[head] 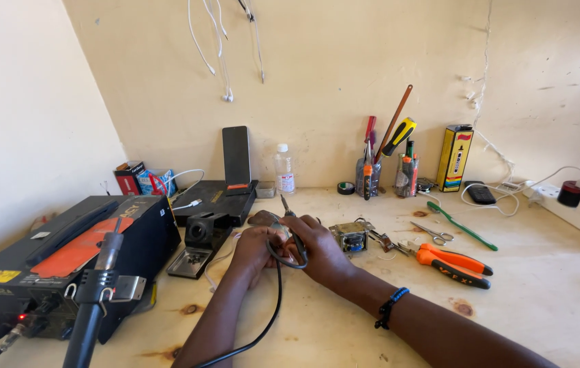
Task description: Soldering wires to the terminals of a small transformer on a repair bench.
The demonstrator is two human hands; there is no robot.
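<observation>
At the centre of the frame the right hand point(320, 249) closes its fingers around the handle of a soldering iron point(291, 228), whose thin dark tip pokes up and to the left just above the knuckles. Its black cord point(273, 307) loops under the wrist and trails down toward the lower edge of the frame. The left hand point(257, 247) sits touching the right, fingers curled and pressed together over something small; what they pinch is hidden between the two hands, so I cannot tell what it is.

The iron therefore lies inside the right grip, with its tip just beside the left fingertips. That closeness looks like the main hazard: a slip of either hand could bring the tip onto the left fingers. The cord could also snag on the forearm and tug the iron aside.

Just right of the hands lies a small metal transformer block point(351, 238), then small scissors point(434, 235) and orange-handled pliers point(450, 262) further right on the wooden bench point(542, 293). A green toothbrush point(460, 225) lies above them. To the left, an iron stand point(201, 235) sits near the hands, and a black rework station point(51, 266) with its hot-air wand point(95, 293) fills the lower left. Along the wall at the back stand a clear cup of screwdrivers point(368, 174), a small bottle point(284, 170) and a yellow box point(455, 157).
</observation>
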